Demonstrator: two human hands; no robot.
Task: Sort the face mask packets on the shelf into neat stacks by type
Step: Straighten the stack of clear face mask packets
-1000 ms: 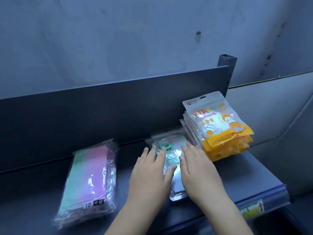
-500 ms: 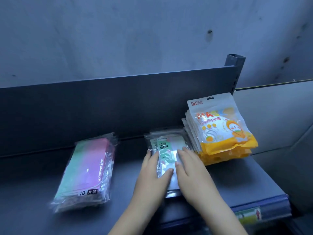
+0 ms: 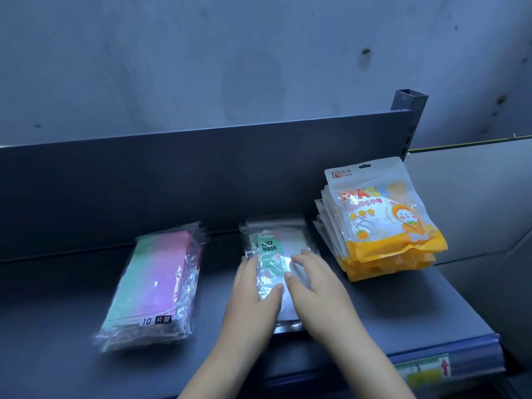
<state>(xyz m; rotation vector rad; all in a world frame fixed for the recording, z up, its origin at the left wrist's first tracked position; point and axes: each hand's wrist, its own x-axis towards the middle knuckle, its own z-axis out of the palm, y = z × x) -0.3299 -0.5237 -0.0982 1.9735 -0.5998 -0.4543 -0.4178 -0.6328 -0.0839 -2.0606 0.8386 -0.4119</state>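
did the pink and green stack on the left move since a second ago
No. The pink-green stack keeps its far end by the foot of the back panel; only the camera shifted.

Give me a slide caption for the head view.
Left hand and right hand rest on the clear green FACE MASK packets, between pink-green clear-wrapped packets and orange cartoon pouches.

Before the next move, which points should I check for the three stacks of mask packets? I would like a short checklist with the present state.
1. The left hand and right hand lie flat on the FACE MASK stack: ok.
2. FACE MASK stack edges aligned: not ok, top edges staggered.
3. Orange stack squared: not ok, fanned out.
4. Pink-green stack apart from the others: ok.
5. Each stack holds one type throughout: cannot tell.
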